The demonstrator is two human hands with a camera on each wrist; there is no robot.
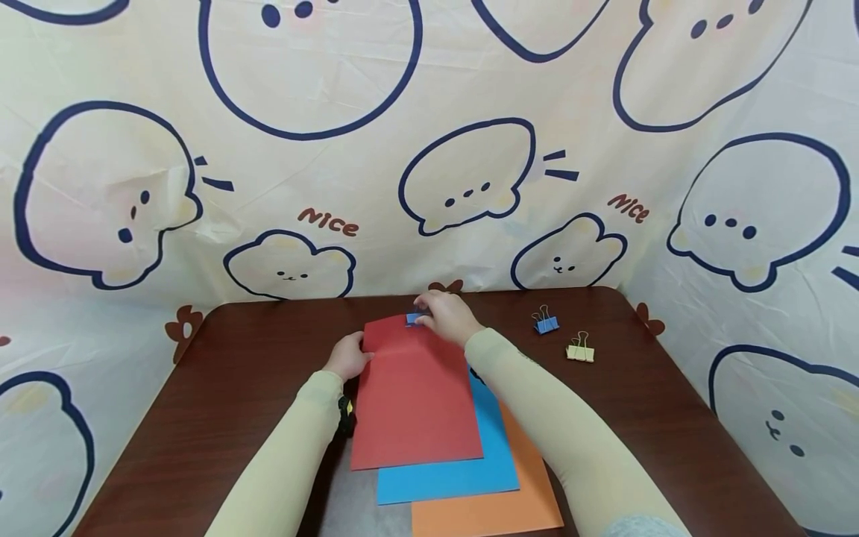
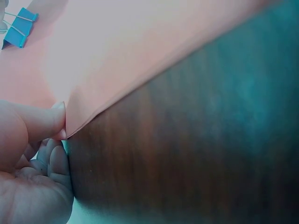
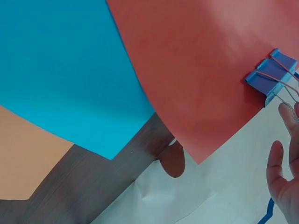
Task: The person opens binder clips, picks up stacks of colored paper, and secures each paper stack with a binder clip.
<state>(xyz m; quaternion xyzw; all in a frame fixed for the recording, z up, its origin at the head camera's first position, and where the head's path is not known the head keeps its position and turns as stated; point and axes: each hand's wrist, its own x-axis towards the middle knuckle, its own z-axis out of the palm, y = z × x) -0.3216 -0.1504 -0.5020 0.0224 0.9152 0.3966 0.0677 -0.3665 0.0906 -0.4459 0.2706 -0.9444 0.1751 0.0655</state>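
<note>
A stack of red paper (image 1: 416,403) lies with its top edge toward the far side of the table. My left hand (image 1: 347,356) pinches its left edge, thumb on top and fingers beneath, as the left wrist view shows. A blue binder clip (image 1: 412,319) sits on the red paper's top edge. At that clip my right hand (image 1: 451,317) holds the wire handles; in the right wrist view its fingertips (image 3: 286,112) meet the wire. Blue paper (image 1: 450,481) and orange paper (image 1: 490,516) stick out from under the red, toward the lower right.
Another blue binder clip (image 1: 546,324) and a yellow binder clip (image 1: 580,352) stand on the right of the brown table (image 1: 228,388). Something grey and flat (image 1: 356,507) shows at the lower left of the papers. A patterned cloth (image 1: 376,171) hangs behind the table.
</note>
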